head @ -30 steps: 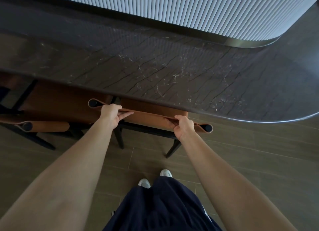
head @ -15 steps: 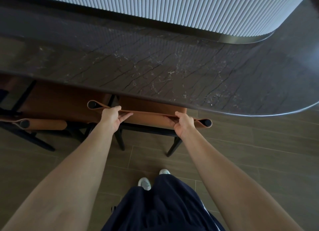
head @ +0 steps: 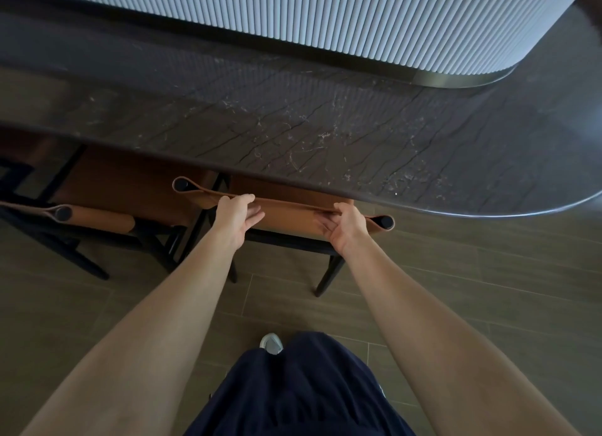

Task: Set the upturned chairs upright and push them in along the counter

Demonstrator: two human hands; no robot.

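Note:
A chair with a tan leather backrest (head: 290,209) and black legs stands upright, its seat (head: 286,191) tucked under the dark marble counter (head: 325,132). My left hand (head: 236,219) holds the backrest's left part, thumb along the top edge and fingers fairly straight on the near face. My right hand (head: 347,228) pinches the backrest near its right end, fingers curled into the leather. A second, matching chair (head: 97,219) stands upright to the left, also pushed under the counter.
A pale ribbed wall (head: 325,18) rises behind the counter, which curves round at the right (head: 553,204). Brown plank floor (head: 472,272) lies open to the right of the chair. My dark trousers and a white shoe (head: 271,342) are below.
The chair has slid a little farther under the counter with both hands on its backrest. My left fingers have straightened slightly.

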